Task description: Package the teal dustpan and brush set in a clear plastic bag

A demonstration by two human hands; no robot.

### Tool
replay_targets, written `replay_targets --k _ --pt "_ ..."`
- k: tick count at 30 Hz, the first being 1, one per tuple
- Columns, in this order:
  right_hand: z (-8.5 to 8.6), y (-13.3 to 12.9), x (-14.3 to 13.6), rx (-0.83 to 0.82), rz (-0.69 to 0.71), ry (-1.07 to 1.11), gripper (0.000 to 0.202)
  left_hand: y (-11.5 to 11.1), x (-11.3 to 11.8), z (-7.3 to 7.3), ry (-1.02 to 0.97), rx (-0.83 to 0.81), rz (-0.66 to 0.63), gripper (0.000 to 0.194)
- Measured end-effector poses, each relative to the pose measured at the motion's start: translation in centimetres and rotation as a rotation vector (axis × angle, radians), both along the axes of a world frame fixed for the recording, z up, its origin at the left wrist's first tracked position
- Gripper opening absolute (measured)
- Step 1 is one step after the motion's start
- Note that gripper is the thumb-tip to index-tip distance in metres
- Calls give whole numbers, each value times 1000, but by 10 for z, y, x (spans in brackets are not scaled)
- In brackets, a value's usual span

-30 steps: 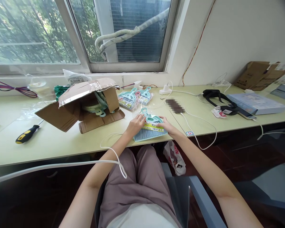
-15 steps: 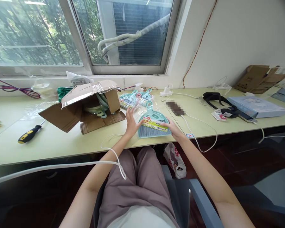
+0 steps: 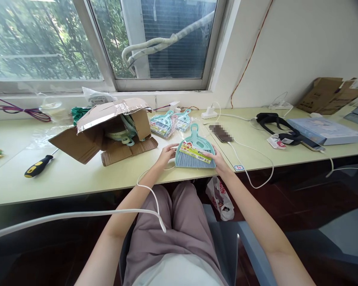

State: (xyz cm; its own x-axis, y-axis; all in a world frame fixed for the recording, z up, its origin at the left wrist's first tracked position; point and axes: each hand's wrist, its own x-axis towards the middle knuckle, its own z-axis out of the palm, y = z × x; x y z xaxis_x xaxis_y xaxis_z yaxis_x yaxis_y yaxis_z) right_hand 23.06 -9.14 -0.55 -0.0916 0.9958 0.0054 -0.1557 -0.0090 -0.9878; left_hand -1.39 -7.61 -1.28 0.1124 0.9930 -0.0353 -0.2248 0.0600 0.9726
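Note:
A teal dustpan and brush set (image 3: pixel 194 139) with a yellow-green label (image 3: pixel 195 152) lies at the table's front edge, its handle pointing to the window. My right hand (image 3: pixel 218 159) grips its right side, thumb on the label. At its left edge is my left hand (image 3: pixel 168 154), fingers curled round the rim and partly hidden behind it. Behind it, more wrapped teal sets (image 3: pixel 162 124) lie on the table. To the left, an open cardboard box (image 3: pixel 77 146) on its side holds pale green and teal pieces.
A screwdriver (image 3: pixel 38 166) lies front left on the table (image 3: pixel 77 180). A phone (image 3: pixel 220 133) with a white cable, a black strap (image 3: pixel 271 119) and a blue box (image 3: pixel 325 131) are to the right. A white cable crosses my left forearm.
My left hand has gone from raised and spread fingers to holding the dustpan's left edge. The set is turned slightly, its handle now further right.

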Motion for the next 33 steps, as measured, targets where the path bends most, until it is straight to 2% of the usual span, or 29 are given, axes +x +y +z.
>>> replay_targets --k 4,11,14,17,19,24,27,33 --pt "-2 -1 2 -61 37 32 81 -1 4 -3 8 -155 -41 32" --pt "-1 0 4 -84 53 70 82 -4 4 -1 63 -146 -102 35" --pt "0 0 2 -82 34 55 80 -6 7 -1 103 -141 -129 50" --pt "-4 2 0 -58 -12 22 78 -8 11 -2 130 -61 -126 73" --pt "-8 4 0 -49 -28 5 80 -9 12 -3 124 -14 -119 80" --pt "-4 3 4 -67 70 9 95 -9 9 -2 104 30 -111 77" --pt "1 2 6 -26 122 -3 96 -9 10 -1 63 51 -120 73" --pt "0 3 5 -43 92 -9 92 -7 12 -5 53 62 -129 74"
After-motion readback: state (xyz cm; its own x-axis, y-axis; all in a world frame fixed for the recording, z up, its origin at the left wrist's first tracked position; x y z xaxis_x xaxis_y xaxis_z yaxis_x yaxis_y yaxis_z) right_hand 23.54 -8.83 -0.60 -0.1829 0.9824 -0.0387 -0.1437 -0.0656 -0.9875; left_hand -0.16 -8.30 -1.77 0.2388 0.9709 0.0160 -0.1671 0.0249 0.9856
